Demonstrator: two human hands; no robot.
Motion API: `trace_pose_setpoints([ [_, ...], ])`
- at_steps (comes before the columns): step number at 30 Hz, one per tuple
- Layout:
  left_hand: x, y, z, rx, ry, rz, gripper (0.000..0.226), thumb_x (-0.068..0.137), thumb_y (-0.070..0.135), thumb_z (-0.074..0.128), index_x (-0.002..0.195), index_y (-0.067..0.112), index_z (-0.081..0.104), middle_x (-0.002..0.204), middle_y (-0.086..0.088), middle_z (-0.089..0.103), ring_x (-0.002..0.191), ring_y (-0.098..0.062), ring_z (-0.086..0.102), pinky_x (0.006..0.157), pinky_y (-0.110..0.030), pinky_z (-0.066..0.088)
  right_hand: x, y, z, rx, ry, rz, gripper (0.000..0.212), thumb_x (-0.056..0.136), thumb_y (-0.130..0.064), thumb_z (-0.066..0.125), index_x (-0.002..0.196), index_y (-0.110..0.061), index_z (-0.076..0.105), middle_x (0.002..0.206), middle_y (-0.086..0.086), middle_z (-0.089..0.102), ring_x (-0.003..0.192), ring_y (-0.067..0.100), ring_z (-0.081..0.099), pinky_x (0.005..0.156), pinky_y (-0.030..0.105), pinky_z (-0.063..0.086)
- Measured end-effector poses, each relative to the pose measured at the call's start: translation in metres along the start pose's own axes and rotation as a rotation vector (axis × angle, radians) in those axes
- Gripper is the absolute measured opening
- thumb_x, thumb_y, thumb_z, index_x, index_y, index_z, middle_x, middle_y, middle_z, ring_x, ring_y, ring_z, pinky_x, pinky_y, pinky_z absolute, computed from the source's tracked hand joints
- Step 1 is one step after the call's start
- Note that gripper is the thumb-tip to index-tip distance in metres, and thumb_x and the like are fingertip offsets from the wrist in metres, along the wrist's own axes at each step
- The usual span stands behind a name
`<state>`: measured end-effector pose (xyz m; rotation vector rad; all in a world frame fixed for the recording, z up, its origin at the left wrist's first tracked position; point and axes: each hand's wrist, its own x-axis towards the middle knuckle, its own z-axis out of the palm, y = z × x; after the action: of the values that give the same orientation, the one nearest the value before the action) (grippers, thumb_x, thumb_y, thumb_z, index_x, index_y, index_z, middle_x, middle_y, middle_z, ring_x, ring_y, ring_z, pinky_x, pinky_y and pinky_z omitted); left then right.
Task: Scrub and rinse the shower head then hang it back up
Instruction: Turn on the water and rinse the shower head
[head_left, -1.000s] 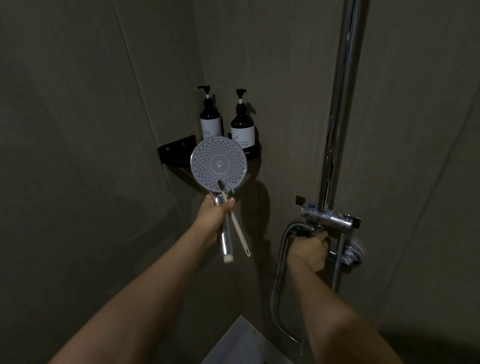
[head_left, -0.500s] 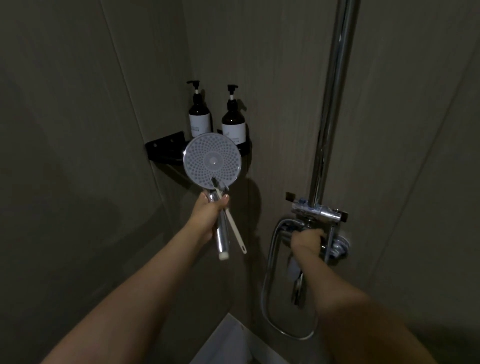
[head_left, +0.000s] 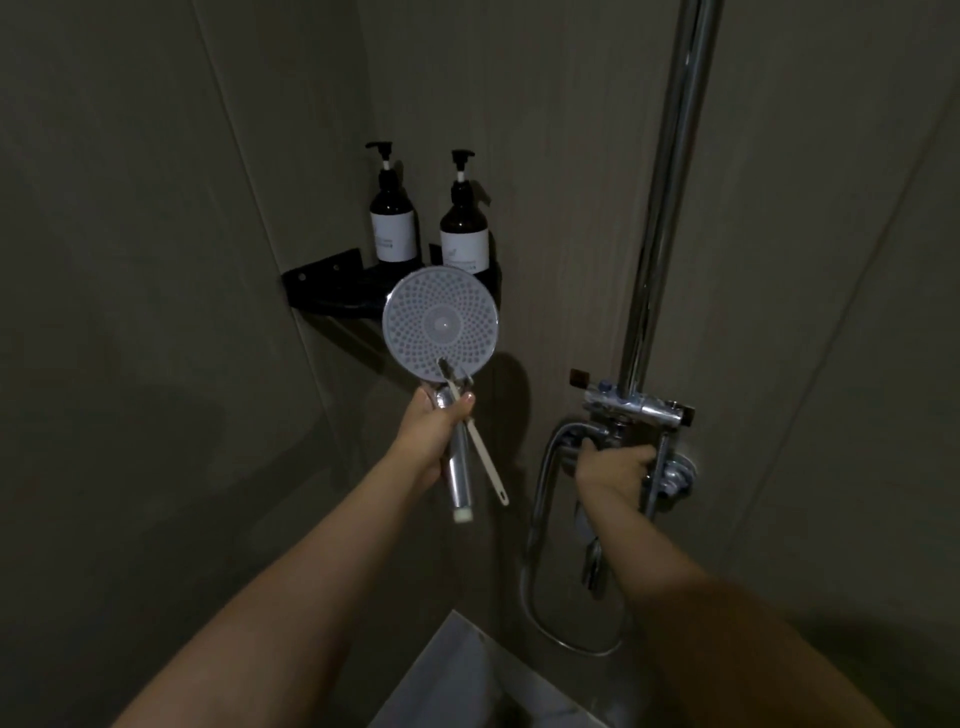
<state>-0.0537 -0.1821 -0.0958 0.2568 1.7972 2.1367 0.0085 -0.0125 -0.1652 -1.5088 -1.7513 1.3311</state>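
Head view: my left hand (head_left: 428, 441) is wrapped round the handle of the shower head (head_left: 441, 325) and pins a toothbrush (head_left: 475, 439) against it, bristles up near the lower rim of the face. The head is held upright in mid-air, face toward me, left of the rail (head_left: 660, 218) and in front of the corner shelf (head_left: 332, 291) with its two bottles (head_left: 393, 221). The bottom end of the handle looks bare, with no hose on it. My right hand (head_left: 615, 465) is clenched on the lever of the valve (head_left: 634, 410), with the hose (head_left: 540, 488) looping below. No water shows at the face. I judge the scrubbing done or nearly so, rinsing about to start, and hanging up still left.
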Motion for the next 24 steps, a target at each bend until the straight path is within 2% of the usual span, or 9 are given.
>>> trace_pose_setpoints([
  [2, -0.004, -0.009, 0.005, -0.007, -0.015, -0.020, 0.030, 0.088, 0.004, 0.057, 0.115, 0.014, 0.049, 0.088, 0.000, 0.058, 0.079, -0.016, 0.057, 0.078, -0.035, 0.050, -0.012, -0.001, -0.002, 0.074, 0.036, 0.010, 0.068, 0.085, -0.034, 0.060, 0.133, -0.003, 0.024, 0.137, 0.024, 0.038, 0.114, 0.042, 0.050, 0.089, 0.042, 0.043],
  [4, -0.010, -0.018, 0.010, -0.010, -0.032, -0.049, 0.034, 0.087, 0.004, 0.057, 0.119, 0.014, 0.049, 0.090, -0.001, 0.058, 0.083, -0.017, 0.056, 0.084, -0.039, 0.049, -0.024, 0.003, -0.002, 0.023, -0.008, -0.072, 0.052, 0.091, -0.037, 0.049, 0.129, -0.002, 0.038, 0.136, 0.023, 0.036, 0.114, 0.041, 0.049, 0.093, 0.040, 0.041],
  [7, -0.018, -0.030, 0.018, -0.004, -0.056, -0.079, 0.034, 0.088, 0.005, 0.056, 0.120, 0.015, 0.050, 0.089, -0.001, 0.058, 0.083, -0.017, 0.055, 0.087, -0.040, 0.047, -0.033, 0.015, -0.011, -0.054, -0.109, -0.232, 0.039, 0.097, -0.030, 0.036, 0.112, -0.001, 0.056, 0.124, 0.023, 0.052, 0.112, 0.038, 0.052, 0.094, 0.039, 0.042],
  [11, -0.028, -0.048, 0.020, 0.007, -0.059, -0.115, 0.031, 0.088, 0.005, 0.057, 0.117, 0.015, 0.052, 0.092, -0.002, 0.060, 0.087, -0.018, 0.058, 0.088, -0.039, 0.048, -0.014, 0.043, -0.042, -0.060, -0.086, -0.090, 0.033, 0.095, -0.023, 0.043, 0.108, 0.003, 0.060, 0.116, 0.026, 0.060, 0.109, 0.037, 0.056, 0.079, 0.034, 0.043],
  [14, -0.031, -0.065, 0.020, -0.031, -0.056, -0.142, 0.031, 0.088, 0.004, 0.057, 0.116, 0.012, 0.050, 0.100, -0.008, 0.061, 0.088, -0.020, 0.061, 0.079, -0.035, 0.052, 0.002, 0.071, -0.053, -0.094, -0.160, -0.011, 0.035, 0.093, -0.024, 0.050, 0.108, 0.005, 0.061, 0.117, 0.026, 0.061, 0.110, 0.038, 0.057, 0.085, 0.034, 0.044],
  [18, -0.036, -0.085, 0.026, -0.034, -0.031, -0.164, 0.022, 0.087, 0.001, 0.057, 0.104, 0.012, 0.049, 0.091, -0.006, 0.060, 0.076, -0.015, 0.059, 0.070, -0.028, 0.051, 0.007, 0.080, -0.044, 0.106, -0.284, -0.048, 0.027, 0.087, -0.015, 0.060, 0.107, 0.003, 0.063, 0.111, 0.021, 0.064, 0.104, 0.033, 0.059, 0.091, 0.033, 0.043],
  [21, -0.044, -0.095, 0.029, -0.032, -0.012, -0.176, 0.026, 0.087, -0.001, 0.056, 0.109, 0.008, 0.048, 0.092, -0.007, 0.058, 0.075, -0.014, 0.058, 0.074, -0.028, 0.050, 0.013, 0.072, -0.035, 0.141, -0.342, -0.070, 0.015, 0.087, -0.010, 0.061, 0.097, 0.001, 0.064, 0.092, 0.015, 0.061, 0.087, 0.023, 0.055, 0.079, 0.029, 0.042],
  [22, -0.046, -0.097, 0.029, -0.033, -0.010, -0.183, 0.028, 0.087, -0.002, 0.056, 0.113, 0.007, 0.048, 0.094, -0.008, 0.058, 0.077, -0.015, 0.058, 0.076, -0.029, 0.050, 0.017, 0.074, -0.031, 0.145, -0.365, -0.046, 0.006, 0.087, -0.010, 0.060, 0.088, -0.005, 0.063, 0.087, 0.013, 0.059, 0.081, 0.022, 0.054, 0.073, 0.028, 0.043],
  [24, -0.049, -0.101, 0.029, -0.047, 0.002, -0.203, 0.034, 0.088, -0.002, 0.054, 0.120, 0.004, 0.047, 0.095, -0.009, 0.058, 0.079, -0.016, 0.058, 0.082, -0.035, 0.050, 0.022, 0.081, -0.021, 0.153, -0.467, 0.031, 0.009, 0.088, -0.012, 0.058, 0.079, -0.014, 0.057, 0.078, 0.011, 0.056, 0.064, 0.021, 0.051, 0.053, 0.024, 0.044],
])
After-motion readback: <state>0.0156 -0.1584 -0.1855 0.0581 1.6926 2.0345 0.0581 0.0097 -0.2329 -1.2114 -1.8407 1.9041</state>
